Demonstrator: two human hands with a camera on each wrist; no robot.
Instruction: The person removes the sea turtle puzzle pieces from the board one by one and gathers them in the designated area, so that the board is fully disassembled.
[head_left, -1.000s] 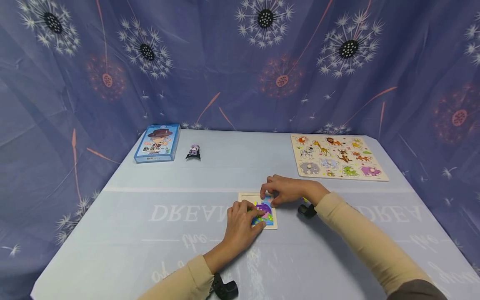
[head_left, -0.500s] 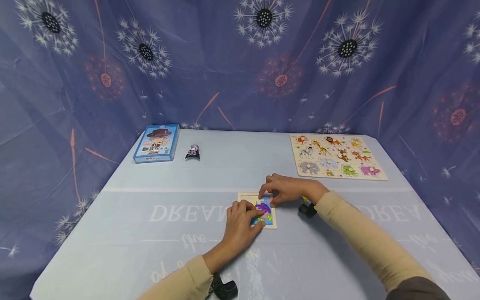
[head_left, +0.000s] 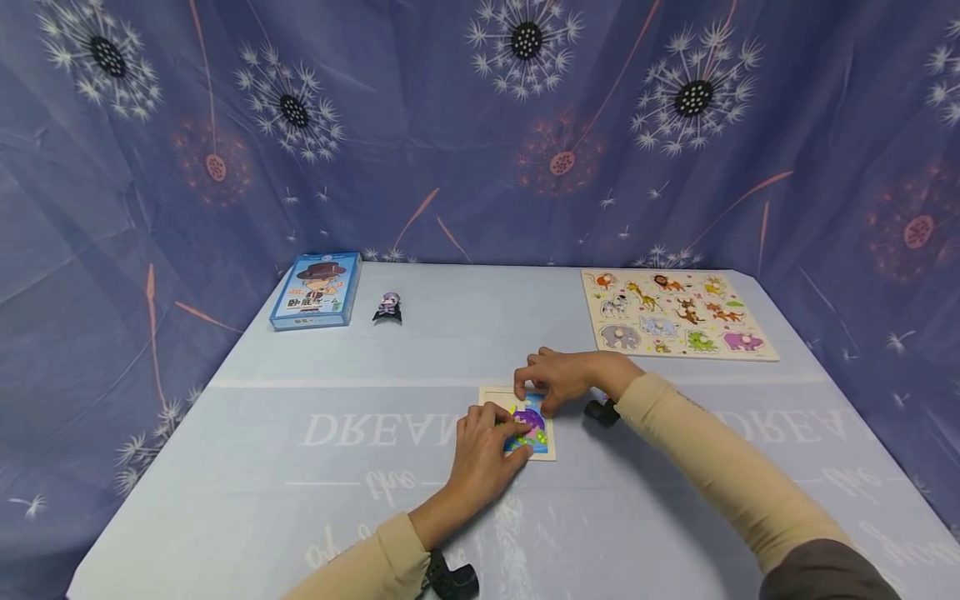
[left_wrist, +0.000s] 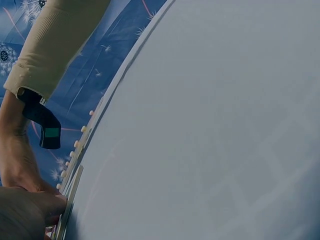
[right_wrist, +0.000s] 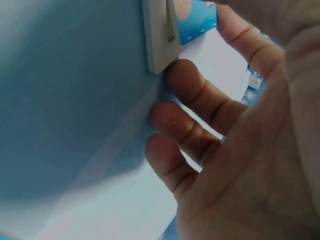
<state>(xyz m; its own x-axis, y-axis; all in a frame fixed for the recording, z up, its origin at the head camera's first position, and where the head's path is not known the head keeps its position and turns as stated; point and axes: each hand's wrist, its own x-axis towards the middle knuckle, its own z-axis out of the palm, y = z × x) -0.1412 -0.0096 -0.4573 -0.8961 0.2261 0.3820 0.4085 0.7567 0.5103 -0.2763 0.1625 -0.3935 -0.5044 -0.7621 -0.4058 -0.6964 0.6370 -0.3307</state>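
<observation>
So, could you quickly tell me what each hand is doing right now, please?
Left hand: fingertips rest on the small square wooden puzzle board, apparently open.
Right hand: fingers curled over a puzzle piece at its far edge; grip unclear.

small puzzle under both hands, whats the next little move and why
Probably press the piece down flat. The right hand pinches a piece at the far edge of the small puzzle board, where the right wrist view shows a step between piece and frame, while the left hand rests on the board's near side.

Pale blue worktop carrying a small puzzle board near centre, animal peg puzzle far right, blue game box and small figurine lying far left.
</observation>
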